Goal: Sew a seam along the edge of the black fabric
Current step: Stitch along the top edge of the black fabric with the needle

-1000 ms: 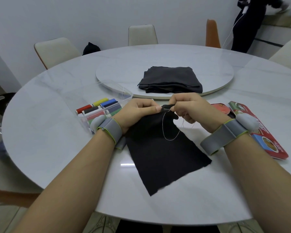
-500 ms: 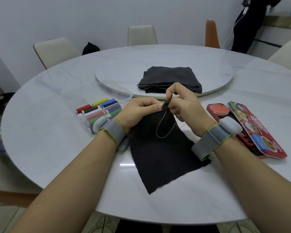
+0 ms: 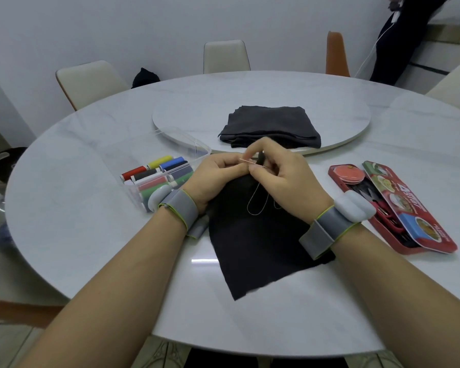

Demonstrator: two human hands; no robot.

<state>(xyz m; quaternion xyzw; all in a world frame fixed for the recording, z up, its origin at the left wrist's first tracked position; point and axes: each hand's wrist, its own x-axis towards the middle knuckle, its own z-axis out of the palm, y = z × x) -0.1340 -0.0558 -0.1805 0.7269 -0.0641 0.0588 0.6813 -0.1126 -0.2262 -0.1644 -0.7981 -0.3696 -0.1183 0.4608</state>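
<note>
Black rectangular cloth fabric (image 3: 260,248) lies on the near middle of a white marble round bench (image 3: 91,208), its far edge raised. Left hand (image 3: 215,176) has its grip clamped on that edge. The right hand (image 3: 282,179) pinches a thin silver needle (image 3: 250,162) there, with pale thread (image 3: 255,200) looping just below.

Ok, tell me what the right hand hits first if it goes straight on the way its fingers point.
Likely the left hand: the right hand, pinching the needle, points left at its fingertips, which look almost touching over the black fabric edge. Depth is unclear.
</note>
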